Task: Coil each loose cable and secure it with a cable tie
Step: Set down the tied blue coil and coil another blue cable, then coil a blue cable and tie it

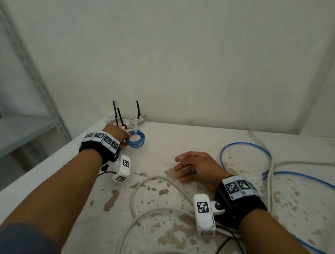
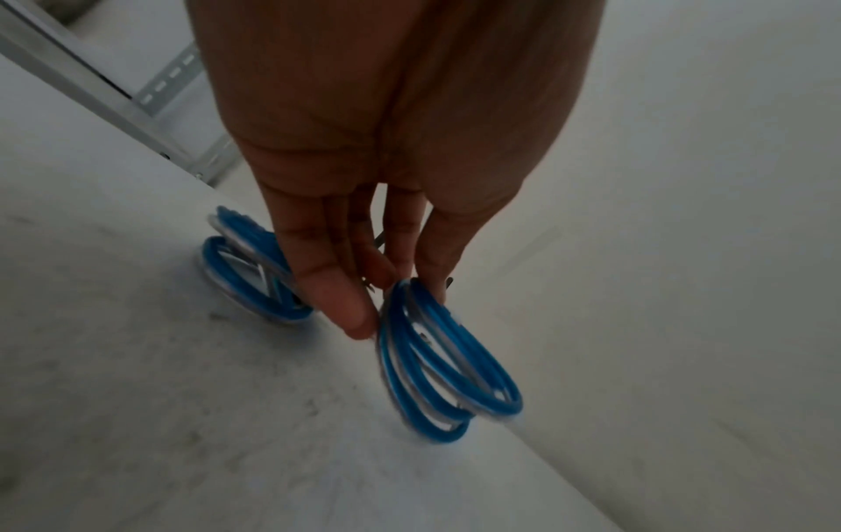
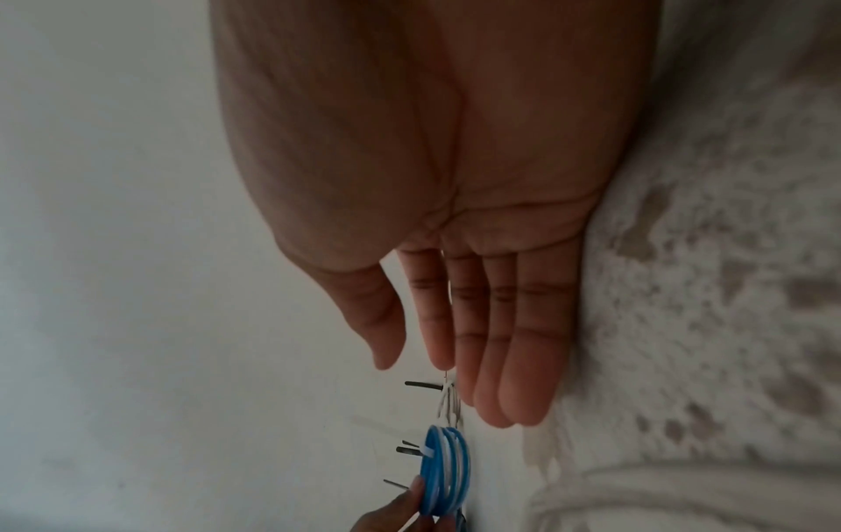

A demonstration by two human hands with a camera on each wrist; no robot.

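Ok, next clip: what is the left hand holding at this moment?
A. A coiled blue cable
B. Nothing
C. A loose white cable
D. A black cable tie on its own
A: the left hand pinches the coiled blue cable at its rim between thumb and fingers, and the head view shows the same coil by the table's far edge, while the right hand is open and empty.

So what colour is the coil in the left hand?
Blue with white strands; the coil shows best in the left wrist view.

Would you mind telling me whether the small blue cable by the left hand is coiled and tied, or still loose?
Coiled and tied: the small blue cable forms a tight ring with a white tie around it.
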